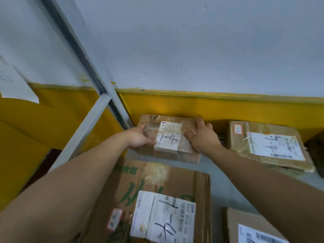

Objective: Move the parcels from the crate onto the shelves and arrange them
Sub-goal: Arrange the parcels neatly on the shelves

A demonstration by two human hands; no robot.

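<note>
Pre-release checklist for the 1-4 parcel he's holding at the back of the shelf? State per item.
1. Grip: left hand and right hand each clasp an end of the small parcel: ok.
2. Label: the handwritten 1-4 faces up and reads clearly: ok.
3. Support: parcel bottom fully down on the shelf: cannot tell.
4. Right side clearance: a gap shows between it and the neighbouring parcel: ok.
5. Front clearance: the large box sits close in front, apart from it: ok.
6. Back: flush against the yellow wall band: cannot tell.
</note>
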